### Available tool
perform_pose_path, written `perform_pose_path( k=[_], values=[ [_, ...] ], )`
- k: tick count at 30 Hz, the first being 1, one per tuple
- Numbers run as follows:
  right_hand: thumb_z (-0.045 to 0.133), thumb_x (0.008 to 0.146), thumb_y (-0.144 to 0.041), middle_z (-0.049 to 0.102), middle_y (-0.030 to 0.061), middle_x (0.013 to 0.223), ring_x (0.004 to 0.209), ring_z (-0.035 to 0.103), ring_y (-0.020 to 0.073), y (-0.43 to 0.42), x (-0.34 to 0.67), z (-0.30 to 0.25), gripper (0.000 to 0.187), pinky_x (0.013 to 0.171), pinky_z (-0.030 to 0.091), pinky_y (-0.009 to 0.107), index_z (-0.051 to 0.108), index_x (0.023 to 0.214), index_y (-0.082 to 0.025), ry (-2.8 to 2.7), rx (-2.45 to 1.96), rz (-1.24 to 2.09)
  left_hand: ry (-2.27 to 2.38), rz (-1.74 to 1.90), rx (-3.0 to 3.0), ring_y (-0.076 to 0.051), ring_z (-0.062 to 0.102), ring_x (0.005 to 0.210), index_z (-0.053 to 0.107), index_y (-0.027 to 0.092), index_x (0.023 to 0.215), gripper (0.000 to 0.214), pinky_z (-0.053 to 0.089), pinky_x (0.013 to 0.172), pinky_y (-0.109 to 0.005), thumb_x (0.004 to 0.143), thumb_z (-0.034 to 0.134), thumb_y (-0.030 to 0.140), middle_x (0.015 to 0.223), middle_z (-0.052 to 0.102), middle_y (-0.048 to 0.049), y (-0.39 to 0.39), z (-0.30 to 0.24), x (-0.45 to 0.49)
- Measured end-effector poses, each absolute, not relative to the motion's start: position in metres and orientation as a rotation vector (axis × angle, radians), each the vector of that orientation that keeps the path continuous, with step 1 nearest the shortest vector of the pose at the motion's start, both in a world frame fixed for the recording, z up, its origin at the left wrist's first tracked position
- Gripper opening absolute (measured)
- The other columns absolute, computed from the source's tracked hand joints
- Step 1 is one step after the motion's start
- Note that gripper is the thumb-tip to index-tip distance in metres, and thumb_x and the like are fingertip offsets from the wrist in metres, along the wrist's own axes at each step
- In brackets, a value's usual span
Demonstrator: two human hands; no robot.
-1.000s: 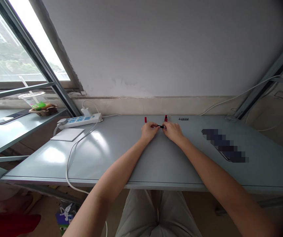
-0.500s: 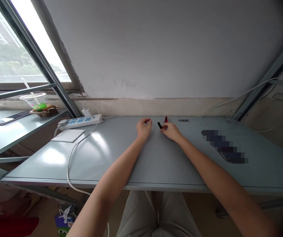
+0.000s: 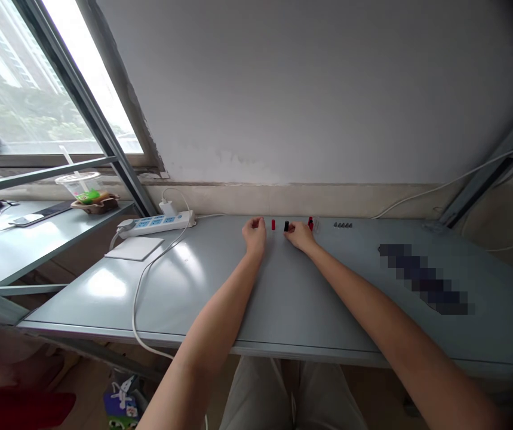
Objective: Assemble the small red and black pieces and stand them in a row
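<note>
A small black cylinder [image 3: 286, 226] stands upright at the fingertips of my right hand [image 3: 300, 235], which pinches it near the back of the grey desk. Whether its base touches the desktop is unclear. To its left, a small red cylinder [image 3: 273, 224] stands on the desk between my two hands, touched by neither. My left hand [image 3: 255, 234] is just left of that red piece, its fingers curled in toward the thumb; anything between them is hidden. Behind my right hand, more small red pieces [image 3: 310, 222] show in part, beside something clear.
Several small grey cone-like pieces [image 3: 343, 225] form a row farther right. A blurred-out dark object [image 3: 426, 280] lies on the desk's right side. A power strip [image 3: 157, 223], a flat white pad [image 3: 134, 248] and a trailing white cable [image 3: 136, 298] occupy the left. A plastic cup [image 3: 85, 186] stands on the side shelf.
The black cylinder has gone from tilted to upright in my right hand. The red cylinder now shows standing free between my hands. My left hand's fingers have drawn closer together. The view has shifted slightly.
</note>
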State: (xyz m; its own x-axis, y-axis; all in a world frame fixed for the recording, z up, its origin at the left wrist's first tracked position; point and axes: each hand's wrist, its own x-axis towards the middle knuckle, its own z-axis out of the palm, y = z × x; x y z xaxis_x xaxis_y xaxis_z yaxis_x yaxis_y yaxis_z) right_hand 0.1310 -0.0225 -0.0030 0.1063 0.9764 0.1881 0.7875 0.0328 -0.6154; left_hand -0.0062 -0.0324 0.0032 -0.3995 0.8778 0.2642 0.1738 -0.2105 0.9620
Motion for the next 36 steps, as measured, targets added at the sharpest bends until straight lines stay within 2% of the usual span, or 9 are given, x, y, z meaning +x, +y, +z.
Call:
perform_pose_path(
  k=[11, 17, 28, 36],
  values=[
    [0.056, 0.073, -0.029, 0.066, 0.0071, 0.091, 0.087, 0.060, 0.0196, -0.008, 0.116, -0.008, 0.019, 0.069, 0.043, 0.027, 0.065, 0.087, -0.020, -1.749, -1.910, 0.337, 1.508, 1.655, 1.260, -0.015, 0.058, 0.082, 0.062, 0.014, 0.080, 0.021, 0.045, 0.077, -0.028, 0.074, 0.049, 0.030, 0.083, 0.064, -0.0073, -0.027, -0.002, -0.008],
    [0.055, 0.072, -0.026, 0.067, 0.0066, 0.092, 0.089, 0.059, 0.0208, -0.009, 0.113, -0.006, 0.019, 0.071, 0.042, 0.029, 0.065, 0.087, -0.021, -1.763, -1.951, 0.323, 1.526, 1.645, 1.254, -0.016, 0.059, 0.082, 0.062, 0.014, 0.079, 0.021, 0.045, 0.077, -0.028, 0.073, 0.050, 0.030, 0.083, 0.064, -0.0076, -0.025, -0.002, -0.007],
    [0.057, 0.072, -0.029, 0.064, 0.0080, 0.101, 0.094, 0.058, 0.0203, -0.013, 0.122, -0.006, 0.027, 0.077, 0.042, 0.029, 0.064, 0.096, -0.018, -1.776, -1.939, 0.304, 1.548, 1.639, 1.344, -0.016, 0.058, 0.080, 0.062, 0.015, 0.079, 0.020, 0.044, 0.078, -0.029, 0.074, 0.050, 0.030, 0.082, 0.064, -0.0073, -0.026, -0.004, -0.006],
    [0.056, 0.073, -0.025, 0.065, 0.0057, 0.086, 0.080, 0.059, 0.0161, -0.041, 0.158, 0.004, 0.020, 0.072, 0.043, 0.027, 0.064, 0.089, -0.017, -1.747, -1.774, 0.305, 1.575, 1.600, 1.461, -0.017, 0.058, 0.084, 0.062, 0.017, 0.079, 0.018, 0.042, 0.081, -0.031, 0.076, 0.049, 0.029, 0.084, 0.064, -0.0066, -0.040, 0.007, -0.002]
  ],
)
